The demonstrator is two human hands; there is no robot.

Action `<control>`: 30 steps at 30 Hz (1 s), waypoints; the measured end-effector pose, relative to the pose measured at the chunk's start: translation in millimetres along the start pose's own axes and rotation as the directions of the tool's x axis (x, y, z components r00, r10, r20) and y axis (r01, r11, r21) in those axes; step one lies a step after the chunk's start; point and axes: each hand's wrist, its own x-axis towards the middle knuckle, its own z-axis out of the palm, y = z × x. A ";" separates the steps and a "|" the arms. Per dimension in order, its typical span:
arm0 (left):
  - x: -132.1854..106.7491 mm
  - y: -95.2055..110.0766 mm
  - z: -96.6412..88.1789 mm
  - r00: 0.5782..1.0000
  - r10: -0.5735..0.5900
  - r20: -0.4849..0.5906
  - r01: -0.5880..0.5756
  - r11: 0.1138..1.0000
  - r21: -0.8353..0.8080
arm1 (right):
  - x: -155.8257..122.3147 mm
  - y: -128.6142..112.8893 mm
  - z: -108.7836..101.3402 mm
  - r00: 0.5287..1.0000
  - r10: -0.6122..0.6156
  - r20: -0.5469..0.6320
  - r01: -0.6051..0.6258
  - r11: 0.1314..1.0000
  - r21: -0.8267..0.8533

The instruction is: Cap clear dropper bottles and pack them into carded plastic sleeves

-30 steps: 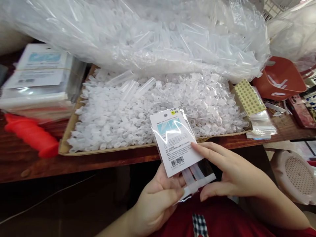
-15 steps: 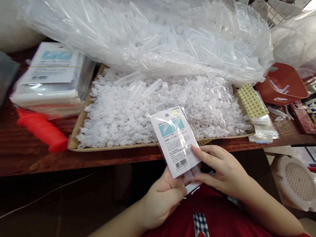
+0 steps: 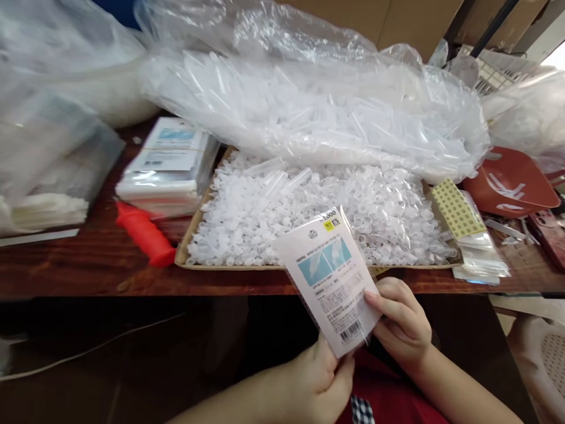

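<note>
A dark wooden table (image 3: 88,271) stands before brown cardboard boxes (image 3: 397,17), daylight glaring at upper right.

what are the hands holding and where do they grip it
Both hold one clear labelled packet. The left hand pinches its bottom edge; the right hand grips its lower right edge, a fingertip on the front.

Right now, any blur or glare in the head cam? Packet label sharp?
Head view: packet held by left hand and right hand is fairly sharp, barcode visible, fine print unreadable. Head view, left edge: stacked bags smeared by blur. Head view, top: big plastic bag glares white; top right corner blown out.
</note>
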 end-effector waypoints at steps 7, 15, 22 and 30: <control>5.1 9.9 -13.9 0.973 -0.139 -0.186 -0.026 0.732 -0.681 | -8.1 -2.0 -18.9 0.984 -0.157 0.084 0.152 0.987 0.061; 13.3 9.2 3.1 0.906 -0.304 -0.294 0.045 0.761 -0.647 | -8.4 8.1 -24.4 0.965 -0.177 0.196 0.173 0.984 0.039; 11.6 12.5 13.1 0.909 -0.282 -0.308 0.087 0.849 -0.520 | -18.5 8.7 -22.9 0.991 -0.119 0.068 0.116 0.992 0.051; 9.0 6.6 11.0 0.904 -0.243 -0.351 0.076 0.900 -0.429 | -23.8 18.6 -19.6 0.967 -0.215 0.139 0.222 0.974 -0.036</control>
